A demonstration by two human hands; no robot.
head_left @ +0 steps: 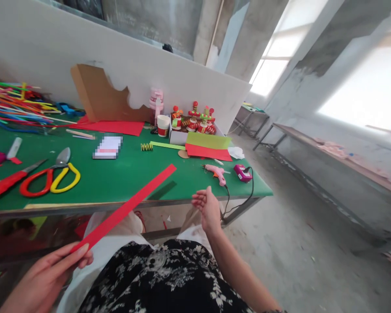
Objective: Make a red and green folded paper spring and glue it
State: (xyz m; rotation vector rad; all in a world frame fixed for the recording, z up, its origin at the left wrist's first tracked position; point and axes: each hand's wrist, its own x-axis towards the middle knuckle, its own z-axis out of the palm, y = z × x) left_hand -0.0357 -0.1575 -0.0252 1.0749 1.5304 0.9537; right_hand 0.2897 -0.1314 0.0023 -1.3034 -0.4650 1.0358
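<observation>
1. Head view, near field. We note the left hand low over the lap, thumb and fingers closed in a pinch on the near end of a red paper strip. Gripped only at that end, the strip slants up and away, its far tip over the green table.
2. The right hand hangs at the table edge, fingers loosely spread, holding nothing and apart from the strip.
3. Head view, tabletop. Scissors lie to the left and a pink glue gun to the right, both near the front edge, likely kept within reach.
4. Further back are red and green sheets, a paper cup and small decorated figures; pipe cleaners are heaped far left.
</observation>
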